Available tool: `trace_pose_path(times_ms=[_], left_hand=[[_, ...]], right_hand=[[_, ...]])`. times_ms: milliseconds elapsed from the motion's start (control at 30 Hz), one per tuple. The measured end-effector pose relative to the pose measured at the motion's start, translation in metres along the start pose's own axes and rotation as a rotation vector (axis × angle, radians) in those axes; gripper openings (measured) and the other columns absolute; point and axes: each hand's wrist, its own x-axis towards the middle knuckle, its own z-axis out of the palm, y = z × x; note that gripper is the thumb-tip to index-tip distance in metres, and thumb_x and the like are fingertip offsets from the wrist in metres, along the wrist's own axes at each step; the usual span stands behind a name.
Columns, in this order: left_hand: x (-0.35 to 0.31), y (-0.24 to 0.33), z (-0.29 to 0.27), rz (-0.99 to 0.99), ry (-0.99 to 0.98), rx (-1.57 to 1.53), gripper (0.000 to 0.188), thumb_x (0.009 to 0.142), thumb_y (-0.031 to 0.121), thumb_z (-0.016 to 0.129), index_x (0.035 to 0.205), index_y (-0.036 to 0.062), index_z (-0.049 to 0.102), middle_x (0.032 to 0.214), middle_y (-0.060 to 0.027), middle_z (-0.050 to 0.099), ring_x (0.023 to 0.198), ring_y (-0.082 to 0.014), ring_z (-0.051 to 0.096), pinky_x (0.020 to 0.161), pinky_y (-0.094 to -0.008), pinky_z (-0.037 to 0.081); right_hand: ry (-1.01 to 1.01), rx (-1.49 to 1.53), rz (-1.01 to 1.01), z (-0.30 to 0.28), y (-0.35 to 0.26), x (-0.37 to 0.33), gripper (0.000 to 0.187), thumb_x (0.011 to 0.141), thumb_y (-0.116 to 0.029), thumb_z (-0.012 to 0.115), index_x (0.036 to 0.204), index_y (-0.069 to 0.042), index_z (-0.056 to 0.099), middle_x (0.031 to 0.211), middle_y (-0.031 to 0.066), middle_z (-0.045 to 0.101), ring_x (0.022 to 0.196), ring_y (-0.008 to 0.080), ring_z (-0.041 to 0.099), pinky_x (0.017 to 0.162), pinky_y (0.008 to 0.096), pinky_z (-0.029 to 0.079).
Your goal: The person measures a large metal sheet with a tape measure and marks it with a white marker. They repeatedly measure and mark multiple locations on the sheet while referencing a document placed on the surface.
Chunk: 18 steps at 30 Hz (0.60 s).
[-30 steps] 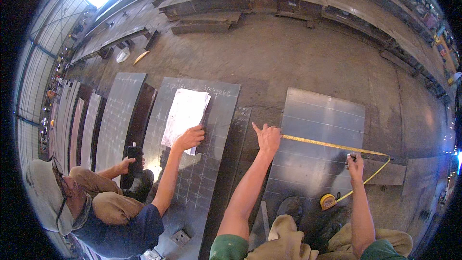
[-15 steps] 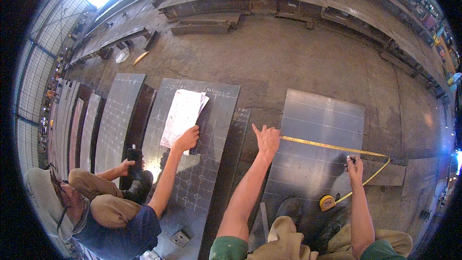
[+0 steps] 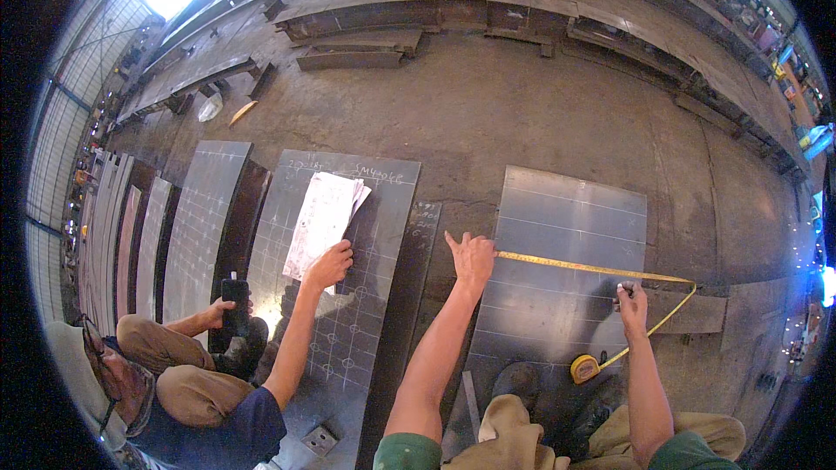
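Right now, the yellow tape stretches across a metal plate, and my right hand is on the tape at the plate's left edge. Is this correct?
The hand is wrong: the head view shows your left hand on the yellow tape at the left edge of the metal plate, which the tape crosses.

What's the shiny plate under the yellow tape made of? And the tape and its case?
The plate looks like metal, probably steel: smooth, grey, with a bright shine. The tape may be thin metal painted yellow, since it looks flat and fairly straight. Its case could be plastic, from its rounded yellow-and-dark shell, but I can't be sure.
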Motion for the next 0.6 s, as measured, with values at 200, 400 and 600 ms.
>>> trace_pose_path(times_ms=[200,400,600], left_hand=[[0.001,0.005,-0.005,0.008,-0.017,0.007,0.012,0.083,0.028,0.073,0.088,0.0186,0.078,0.092,-0.0006,0.072,0.106,-0.0257,0.062,0.111,-0.0714,0.023],[-0.002,-0.002,0.002,0.016,0.031,0.001,0.013,0.082,0.028,0.073,0.087,0.0173,0.077,0.091,-0.0009,0.072,0.106,-0.0256,0.063,0.111,-0.0702,0.024],[-0.001,0.001,0.006,0.023,0.022,0.029,0.014,0.083,0.03,0.072,0.086,0.0174,0.077,0.09,-0.0013,0.072,0.104,-0.0264,0.064,0.109,-0.0706,0.025]], right_hand=[[0.009,0.023,-0.039,-0.006,0.005,-0.002,0.013,0.096,-0.017,0.062,0.101,-0.005,0.058,0.081,0.0012,0.059,0.067,0.011,0.058,0.058,0.0266,0.048],[0.011,0.118,-0.08,-0.016,-0.001,-0.004,0.011,0.096,-0.015,0.06,0.1,-0.006,0.056,0.079,0.0009,0.057,0.067,0.0107,0.056,0.058,0.0259,0.047],[0.016,0.116,-0.028,-0.03,0.019,0.001,0.01,0.096,-0.014,0.06,0.099,-0.006,0.055,0.079,0.0015,0.058,0.066,0.0103,0.056,0.057,0.0261,0.047]])
